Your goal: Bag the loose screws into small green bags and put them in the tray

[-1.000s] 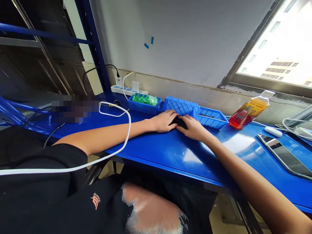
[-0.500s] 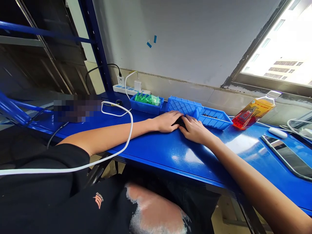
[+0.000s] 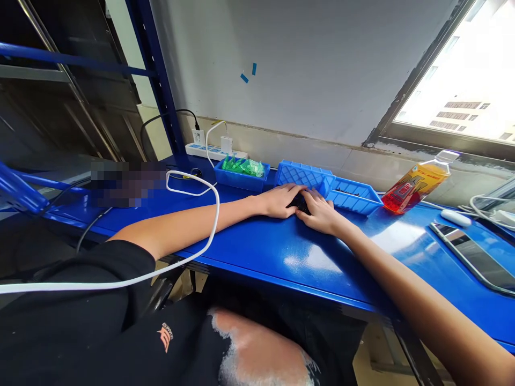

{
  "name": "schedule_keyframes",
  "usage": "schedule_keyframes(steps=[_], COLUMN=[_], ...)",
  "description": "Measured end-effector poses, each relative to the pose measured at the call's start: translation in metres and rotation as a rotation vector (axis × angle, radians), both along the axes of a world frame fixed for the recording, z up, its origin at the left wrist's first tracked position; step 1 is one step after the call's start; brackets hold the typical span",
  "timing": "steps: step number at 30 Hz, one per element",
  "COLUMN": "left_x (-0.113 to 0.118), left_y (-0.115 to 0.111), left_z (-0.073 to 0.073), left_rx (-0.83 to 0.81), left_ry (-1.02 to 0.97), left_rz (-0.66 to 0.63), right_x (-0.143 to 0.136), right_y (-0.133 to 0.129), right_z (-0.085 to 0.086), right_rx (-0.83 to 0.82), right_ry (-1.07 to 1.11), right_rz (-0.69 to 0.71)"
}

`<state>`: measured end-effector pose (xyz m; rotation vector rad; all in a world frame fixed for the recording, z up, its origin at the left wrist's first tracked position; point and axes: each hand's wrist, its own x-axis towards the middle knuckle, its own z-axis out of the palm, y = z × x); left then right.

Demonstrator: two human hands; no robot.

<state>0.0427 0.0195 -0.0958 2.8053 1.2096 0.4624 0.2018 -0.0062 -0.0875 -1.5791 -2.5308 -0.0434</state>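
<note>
A black, rough-looking mass (image 3: 298, 202), perhaps many small pieces, lies on the blue table between my two hands. My left hand (image 3: 281, 200) curls around its left and far side, thumb near the front. From the other side my right hand (image 3: 319, 210) closes on it with bent fingers. The fingertips of both hands meet at the back and hide part of the mass. Just behind them stands a blue plastic bin (image 3: 302, 174), whose contents I cannot see. To its right, another blue bin (image 3: 356, 196) holds small dark parts.
A blue bin (image 3: 242, 181) with green plastic bags (image 3: 251, 167) stands left of the hands. A bottle (image 3: 418, 182) of red drink, a phone (image 3: 475, 257) and a white case (image 3: 456, 217) are at right. A white cable (image 3: 217, 214) loops across the view over my left forearm.
Both hands stay around the black mass, with slightly more of it showing between them. The view has shifted a little; the bins have not visibly moved.
</note>
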Motion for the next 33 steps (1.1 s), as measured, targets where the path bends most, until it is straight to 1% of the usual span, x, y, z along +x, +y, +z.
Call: schedule_keyframes(steps=[4, 8, 11, 14, 17, 20, 23, 27, 29, 33], left_x=[0.000, 0.001, 0.000, 0.000, 0.000, 0.000, 0.000, 0.001, 0.002, 0.003], left_y=[-0.002, -0.005, -0.005, -0.003, -0.002, -0.003, -0.005, -0.004, -0.003, -0.005], left_z=[0.004, 0.007, 0.006, 0.003, 0.003, 0.005, 0.006, 0.003, 0.003, 0.007], left_rx=[-0.030, -0.036, -0.013, 0.011, -0.021, -0.056, -0.034, 0.013, -0.010, -0.063], left_ry=[0.053, 0.092, 0.071, 0.043, 0.054, 0.064, 0.052, 0.018, 0.047, 0.137], left_rz=[0.025, 0.070, 0.078, 0.057, 0.049, 0.087, 0.133, 0.133, 0.136, 0.130], right_x=[0.003, 0.005, 0.004, 0.001, -0.001, 0.000, 0.003, 0.005, 0.005, 0.006], right_y=[0.004, 0.004, 0.003, 0.004, 0.004, 0.004, 0.004, 0.008, 0.011, 0.015], right_z=[0.002, -0.001, -0.004, -0.005, -0.004, -0.003, -0.005, -0.008, -0.009, -0.009], right_rx=[-0.027, 0.006, 0.039, 0.021, 0.026, 0.060, 0.070, 0.071, 0.050, 0.033], right_ry=[0.013, 0.051, 0.056, 0.024, 0.018, 0.038, 0.065, 0.082, 0.079, 0.113], right_rz=[0.026, 0.088, 0.065, 0.033, 0.030, 0.049, 0.090, 0.060, 0.043, 0.086])
